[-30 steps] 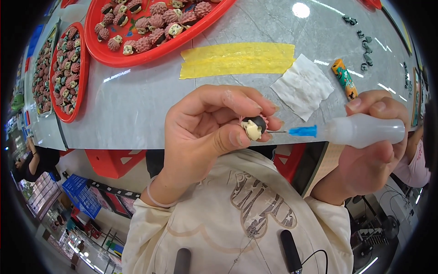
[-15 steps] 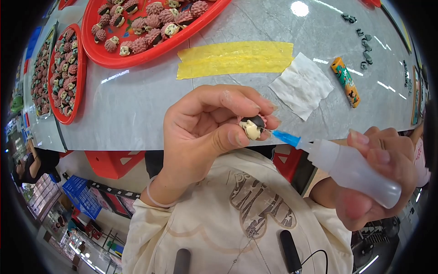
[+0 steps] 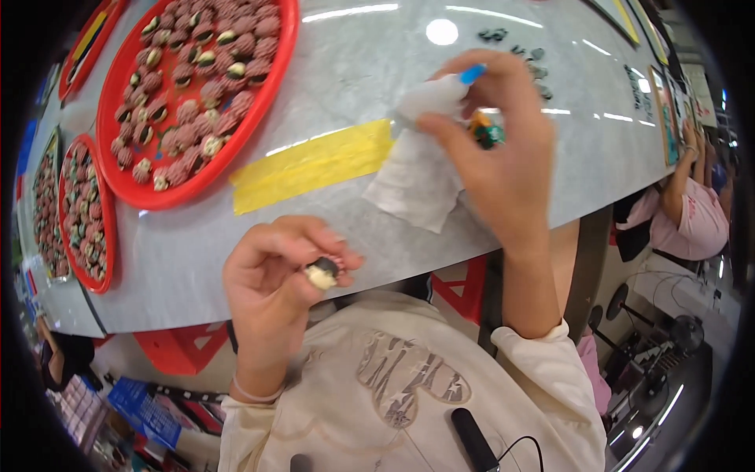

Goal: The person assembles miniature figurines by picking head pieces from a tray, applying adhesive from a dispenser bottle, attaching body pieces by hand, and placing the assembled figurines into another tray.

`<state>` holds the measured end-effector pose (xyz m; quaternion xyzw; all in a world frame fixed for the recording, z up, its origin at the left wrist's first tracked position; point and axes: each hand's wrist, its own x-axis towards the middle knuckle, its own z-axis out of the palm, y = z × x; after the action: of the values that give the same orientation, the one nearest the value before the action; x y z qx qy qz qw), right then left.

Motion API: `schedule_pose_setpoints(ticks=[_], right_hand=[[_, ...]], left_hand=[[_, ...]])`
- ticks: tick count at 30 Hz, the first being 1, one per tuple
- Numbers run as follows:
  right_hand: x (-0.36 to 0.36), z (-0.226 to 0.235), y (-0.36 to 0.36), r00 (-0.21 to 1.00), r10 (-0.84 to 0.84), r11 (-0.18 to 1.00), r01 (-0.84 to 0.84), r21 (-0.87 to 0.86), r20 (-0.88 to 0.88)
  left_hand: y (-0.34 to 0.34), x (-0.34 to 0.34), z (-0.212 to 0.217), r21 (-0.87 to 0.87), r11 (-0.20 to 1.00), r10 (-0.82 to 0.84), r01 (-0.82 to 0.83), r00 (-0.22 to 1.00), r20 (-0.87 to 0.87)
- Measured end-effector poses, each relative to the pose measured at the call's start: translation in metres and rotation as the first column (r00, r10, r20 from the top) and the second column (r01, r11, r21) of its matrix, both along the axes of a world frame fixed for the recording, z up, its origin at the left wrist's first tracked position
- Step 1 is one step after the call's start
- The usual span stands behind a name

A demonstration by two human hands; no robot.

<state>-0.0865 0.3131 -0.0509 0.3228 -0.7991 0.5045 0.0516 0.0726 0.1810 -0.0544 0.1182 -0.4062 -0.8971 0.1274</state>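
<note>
My left hand (image 3: 267, 275) pinches a small figurine head (image 3: 322, 273) between thumb and fingertips, just off the table's near edge. The piece is cream in front with a black part and pink bumpy texture behind. Over the table to the right, my right hand (image 3: 511, 157) is closed round a white squeeze bottle (image 3: 432, 98). Its blue needle tip (image 3: 473, 74) points up and away from the figurine head. Below the bottle lies a crumpled white tissue (image 3: 417, 185). Partly behind my right hand is an orange and green packet-like object (image 3: 487, 132).
A large red tray (image 3: 161, 200) of similar pink pieces stands at the left, with a smaller red tray (image 3: 110, 256) beside it. Yellow tape (image 3: 314, 167) is stuck to the grey table. Small dark pieces (image 3: 494, 35) lie far right. A person in pink (image 3: 684, 224) is at the right.
My right hand has carried the bottle away from the figurine head, out over the table, and its tip now points upward. My left hand still holds the piece. The view has turned and shifted.
</note>
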Motion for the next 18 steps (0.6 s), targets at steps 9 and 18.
schedule_pose_setpoints(ticks=[9, 18], right_hand=[[-0.041, 0.02, 0.067, 0.941, -0.336, 0.896, 0.307, 0.322, 0.037], [-0.015, 0.014, 0.073, 0.822, 0.05, 0.963, 0.11, -0.245, 0.567]], left_hand=[[-0.008, -0.001, 0.001, -0.099, 0.994, 0.048, -0.041, 0.997, 0.063], [-0.004, -0.004, 0.001, -0.042, 0.999, -0.024, 0.026, 0.999, 0.041]])
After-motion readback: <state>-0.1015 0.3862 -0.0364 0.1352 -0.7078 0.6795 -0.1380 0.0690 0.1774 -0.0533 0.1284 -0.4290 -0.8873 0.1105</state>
